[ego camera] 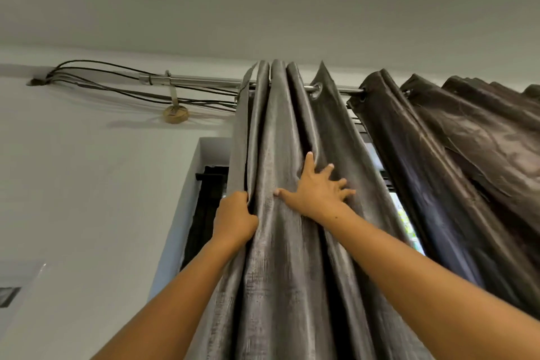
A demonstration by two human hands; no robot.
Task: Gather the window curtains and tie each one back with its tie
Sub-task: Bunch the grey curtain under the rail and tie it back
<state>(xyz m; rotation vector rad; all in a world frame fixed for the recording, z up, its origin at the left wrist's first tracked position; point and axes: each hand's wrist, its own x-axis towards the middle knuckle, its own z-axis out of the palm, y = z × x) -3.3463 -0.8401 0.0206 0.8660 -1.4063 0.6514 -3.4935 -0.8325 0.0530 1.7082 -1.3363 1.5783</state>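
White wall [87, 184] w/ rod [204, 82] behind. Grey curtain [286, 242] edge is being gripped by left hand [235, 218]. Folds are being pressed by right hand [317, 190], fingers spread wide.

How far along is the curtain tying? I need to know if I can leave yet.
Early. The grey curtain is bunched at the rod's left end; the left hand grips its edge, the right hand presses its folds. The brown curtain hangs loose. No tie is visible.
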